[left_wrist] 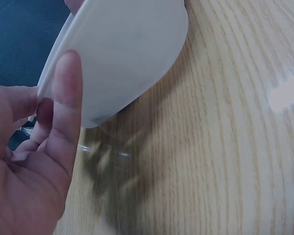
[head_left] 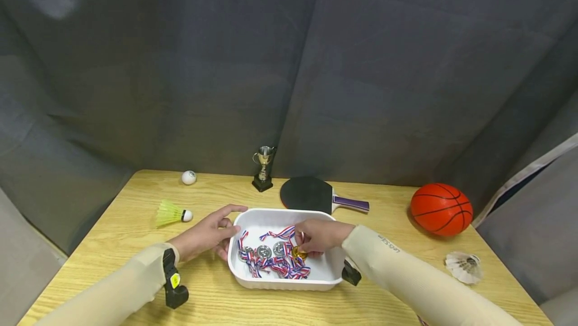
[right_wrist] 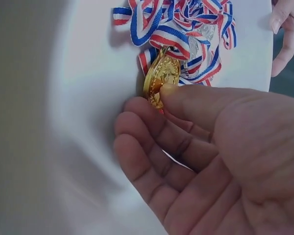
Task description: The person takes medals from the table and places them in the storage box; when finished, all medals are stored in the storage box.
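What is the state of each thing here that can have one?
White tray, uncovered, gripped by the left hand.
Gold medal, pinched by the right hand.
Silver medals, lying in the tray.
Ribbons, bunched together.
Trophy, standing upright.
Paddle, lying flat, black side up.
Shuttlecock, lying on its side.
Basketball, resting, firmness unclear.

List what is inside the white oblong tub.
Round silver medals, tangled red, white and blue striped ribbons, and at least one round gold medal, pinched by the right hand. Anything beneath the ribbons or that hand is covered.
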### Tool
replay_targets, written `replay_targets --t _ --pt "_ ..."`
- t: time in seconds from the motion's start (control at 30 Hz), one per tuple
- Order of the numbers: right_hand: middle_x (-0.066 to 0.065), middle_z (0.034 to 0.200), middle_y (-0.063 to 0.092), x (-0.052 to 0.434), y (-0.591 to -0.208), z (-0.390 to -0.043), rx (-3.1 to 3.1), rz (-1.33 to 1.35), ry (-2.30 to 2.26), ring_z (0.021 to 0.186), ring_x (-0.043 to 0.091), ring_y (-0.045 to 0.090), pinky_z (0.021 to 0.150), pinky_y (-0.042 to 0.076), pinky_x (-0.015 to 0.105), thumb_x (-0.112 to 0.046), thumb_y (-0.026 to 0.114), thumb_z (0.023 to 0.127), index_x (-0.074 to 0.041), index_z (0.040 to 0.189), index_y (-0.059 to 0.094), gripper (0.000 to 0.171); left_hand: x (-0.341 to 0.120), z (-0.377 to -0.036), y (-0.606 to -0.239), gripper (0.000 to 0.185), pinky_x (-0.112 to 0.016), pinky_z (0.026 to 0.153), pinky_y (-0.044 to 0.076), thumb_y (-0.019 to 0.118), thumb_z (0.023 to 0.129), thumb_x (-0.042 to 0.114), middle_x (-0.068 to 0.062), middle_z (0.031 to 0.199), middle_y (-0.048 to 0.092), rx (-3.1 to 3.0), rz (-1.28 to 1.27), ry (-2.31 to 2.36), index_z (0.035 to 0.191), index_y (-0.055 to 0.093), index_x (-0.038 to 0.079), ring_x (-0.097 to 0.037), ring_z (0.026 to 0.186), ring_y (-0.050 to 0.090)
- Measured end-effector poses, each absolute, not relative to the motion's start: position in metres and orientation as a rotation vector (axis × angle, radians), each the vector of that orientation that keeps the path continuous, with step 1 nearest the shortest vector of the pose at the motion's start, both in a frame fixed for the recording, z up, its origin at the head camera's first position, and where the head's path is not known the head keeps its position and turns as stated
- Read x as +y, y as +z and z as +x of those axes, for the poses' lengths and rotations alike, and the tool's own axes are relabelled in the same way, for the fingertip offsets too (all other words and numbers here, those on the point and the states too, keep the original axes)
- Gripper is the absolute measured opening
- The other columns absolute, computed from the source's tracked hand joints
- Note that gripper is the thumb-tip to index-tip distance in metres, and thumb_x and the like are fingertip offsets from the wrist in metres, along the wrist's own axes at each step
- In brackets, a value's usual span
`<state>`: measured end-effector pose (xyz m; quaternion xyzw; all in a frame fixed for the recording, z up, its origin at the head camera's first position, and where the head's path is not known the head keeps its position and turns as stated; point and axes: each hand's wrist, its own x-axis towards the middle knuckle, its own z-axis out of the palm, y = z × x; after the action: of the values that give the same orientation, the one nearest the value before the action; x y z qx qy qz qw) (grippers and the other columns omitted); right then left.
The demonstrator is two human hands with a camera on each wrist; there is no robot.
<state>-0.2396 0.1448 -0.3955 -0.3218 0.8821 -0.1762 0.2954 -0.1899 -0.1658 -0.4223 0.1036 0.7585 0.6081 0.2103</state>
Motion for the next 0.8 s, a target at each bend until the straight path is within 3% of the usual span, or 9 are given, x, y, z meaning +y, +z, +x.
replay_targets --t 0.23,0.4,0.6,0.8 --pt "0.009 0.074 0.067 0.148 -0.388 -0.239 2.342 -0.804 -0.451 0.064 0.014 0.059 0.054 0.045 0.016 -0.005 0.064 0.102 -0.008 0.090 0.061 0.013 -0.166 -0.188 -0.424 0.059 -0.030 0.054 0.065 0.057 0.108 0.013 -0.011 0.096 0.058 2.119 0.281 1.682 0.162 0.034 0.017 -0.015 0.067 0.061" --pt "0.009 0.075 0.068 0.165 -0.370 -0.238 2.359 -0.832 -0.507 0.065 0.013 0.059 0.059 0.050 0.019 -0.007 0.063 0.103 -0.008 0.099 0.064 0.004 -0.166 -0.188 -0.425 0.059 -0.029 0.054 0.064 0.057 0.108 0.013 -0.011 0.097 0.057 2.106 0.279 1.689 0.162 0.034 0.017 -0.015 0.068 0.061" --pt "0.007 0.080 0.069 0.207 -0.342 -0.234 2.385 -0.889 -0.656 0.068 0.012 0.062 0.063 0.062 0.025 -0.008 0.065 0.103 -0.004 0.107 0.064 0.006 -0.166 -0.188 -0.422 0.060 -0.030 0.055 0.065 0.057 0.107 0.012 -0.011 0.096 0.057 2.096 0.286 1.704 0.162 0.033 0.017 -0.014 0.067 0.062" --pt "0.005 0.081 0.067 0.268 -0.332 -0.219 2.354 -0.897 -0.825 0.069 0.011 0.061 0.060 0.060 0.026 -0.009 0.063 0.103 -0.001 0.105 0.062 0.009 -0.167 -0.187 -0.421 0.060 -0.029 0.055 0.065 0.056 0.108 0.013 -0.010 0.094 0.056 2.093 0.292 1.697 0.163 0.033 0.016 -0.014 0.067 0.061"
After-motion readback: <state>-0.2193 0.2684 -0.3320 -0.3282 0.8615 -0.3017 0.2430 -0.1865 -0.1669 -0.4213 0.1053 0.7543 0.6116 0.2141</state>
